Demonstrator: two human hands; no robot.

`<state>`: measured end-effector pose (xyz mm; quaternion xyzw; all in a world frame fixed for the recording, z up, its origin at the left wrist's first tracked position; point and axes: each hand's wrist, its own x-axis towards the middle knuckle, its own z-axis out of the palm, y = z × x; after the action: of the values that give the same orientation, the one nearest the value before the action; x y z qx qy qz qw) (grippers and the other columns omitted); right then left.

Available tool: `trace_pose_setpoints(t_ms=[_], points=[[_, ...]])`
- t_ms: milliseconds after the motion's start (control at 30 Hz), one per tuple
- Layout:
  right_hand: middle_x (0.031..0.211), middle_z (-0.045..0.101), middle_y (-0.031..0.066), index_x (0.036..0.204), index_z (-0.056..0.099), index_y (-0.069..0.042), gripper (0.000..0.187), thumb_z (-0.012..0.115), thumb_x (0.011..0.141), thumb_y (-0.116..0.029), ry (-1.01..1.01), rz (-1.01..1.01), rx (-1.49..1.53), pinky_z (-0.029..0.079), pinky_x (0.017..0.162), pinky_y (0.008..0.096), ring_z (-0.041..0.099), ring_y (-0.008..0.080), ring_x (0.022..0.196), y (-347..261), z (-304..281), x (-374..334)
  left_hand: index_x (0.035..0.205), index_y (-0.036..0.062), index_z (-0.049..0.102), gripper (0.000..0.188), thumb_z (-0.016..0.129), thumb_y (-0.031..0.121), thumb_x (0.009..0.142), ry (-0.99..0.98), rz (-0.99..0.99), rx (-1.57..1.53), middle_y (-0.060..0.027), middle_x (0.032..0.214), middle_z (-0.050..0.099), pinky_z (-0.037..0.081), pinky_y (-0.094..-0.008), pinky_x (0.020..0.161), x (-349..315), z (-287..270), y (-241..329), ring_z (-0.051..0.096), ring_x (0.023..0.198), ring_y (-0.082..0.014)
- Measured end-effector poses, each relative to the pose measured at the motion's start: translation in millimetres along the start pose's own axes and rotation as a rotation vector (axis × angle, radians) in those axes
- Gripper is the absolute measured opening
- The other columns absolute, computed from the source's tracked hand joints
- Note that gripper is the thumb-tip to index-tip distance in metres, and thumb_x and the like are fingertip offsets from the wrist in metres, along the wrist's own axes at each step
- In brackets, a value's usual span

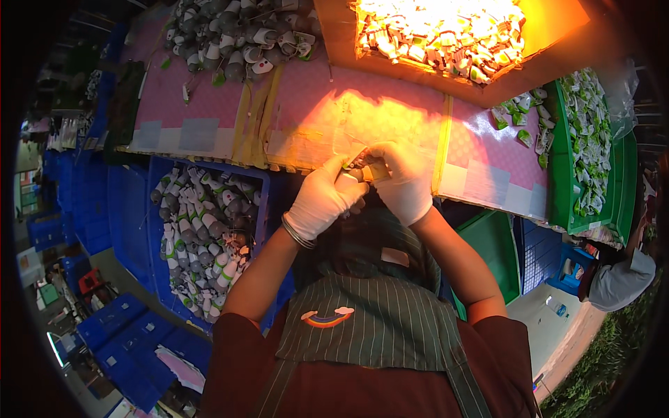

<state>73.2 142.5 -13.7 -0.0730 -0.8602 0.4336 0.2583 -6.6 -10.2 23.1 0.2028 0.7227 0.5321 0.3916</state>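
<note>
Both my hands wear white gloves and meet at the near edge of the pink-covered table (pixel 300 129). My left hand (pixel 322 202) is closed around a small grey and white plastic piece (pixel 350 180), mostly hidden by the fingers. My right hand (pixel 405 182) pinches at the same spot from the other side, its fingertips touching the piece. Something yellowish (pixel 377 171) shows at the right fingertips; whether it is tape or a part I cannot tell. A tiny green bit (pixel 346 164) shows by the left thumb.
A heap of grey and white pieces (pixel 240 45) lies at the table's far left. A brightly lit cardboard box (pixel 432 78) holds many small parts. Green crates (pixel 566 160) with green-white parts stand right; a blue bin (pixel 263 209) of similar grey-white pieces sits below left. Another person's sleeve (pixel 622 280) shows far right.
</note>
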Motion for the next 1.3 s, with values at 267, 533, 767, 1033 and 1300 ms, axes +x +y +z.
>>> trace_pose_setpoints(t_ms=[267,533,767,1033,1300], points=[[0.086,0.066,0.0074,0.095,0.061,0.0,0.015,0.059,0.081,0.006,-0.22,0.394,0.334,0.054,0.065,0.0269,0.063,0.0138,0.068,-4.2,-9.8,20.9,0.124,0.0012,0.053,0.043,0.067,0.01,0.085,-0.029,0.011,-0.162,-0.0081,0.093,0.064,0.05,-0.0246,0.063,2.2,3.5,-15.0,0.062,0.074,-0.0112],[0.092,0.067,0.0083,0.104,0.062,0.0,0.02,0.058,0.085,0.004,-0.273,0.367,0.175,0.053,0.072,0.0285,0.064,0.0139,0.086,-1.0,-8.6,2.8,0.127,-0.0008,0.052,0.047,0.067,0.011,0.084,0.051,0.366,0.259,-0.0081,0.093,0.064,0.051,-0.0279,0.074,4.8,12.0,-24.2,0.063,0.082,-0.0144],[0.097,0.066,0.0048,0.113,0.059,0.001,0.027,0.062,0.089,-0.011,-0.402,0.652,0.605,0.047,0.066,0.022,0.061,0.01,0.081,-10.2,-24.7,22.2,0.13,0.0024,0.049,0.046,0.064,0.013,0.089,-0.168,-0.159,-0.433,-0.0048,0.078,0.062,0.046,-0.0221,0.053,6.2,-0.6,-10.9,0.058,0.06,-0.009],[0.09,0.064,0.0033,0.106,0.059,-0.003,0.021,0.06,0.087,-0.012,-0.376,0.693,0.746,0.041,0.057,0.0179,0.055,0.0055,0.069,-8.5,-25.4,19.9,0.129,0.001,0.052,0.048,0.066,0.009,0.085,0.009,0.308,-0.044,-0.0062,0.09,0.063,0.05,-0.0246,0.064,10.4,11.4,-18.7,0.06,0.07,-0.0105],[0.096,0.064,0.006,0.107,0.061,0.0,0.023,0.067,0.086,-0.009,-0.326,-0.054,-0.209,0.051,0.078,0.0268,0.061,0.0128,0.09,34.1,-58.6,133.5,0.131,0.005,0.053,0.046,0.063,0.013,0.087,0.138,0.296,-0.2,-0.0099,0.112,0.067,0.052,-0.03,0.079,21.0,-14.2,-29.2,0.066,0.091,-0.0164]])
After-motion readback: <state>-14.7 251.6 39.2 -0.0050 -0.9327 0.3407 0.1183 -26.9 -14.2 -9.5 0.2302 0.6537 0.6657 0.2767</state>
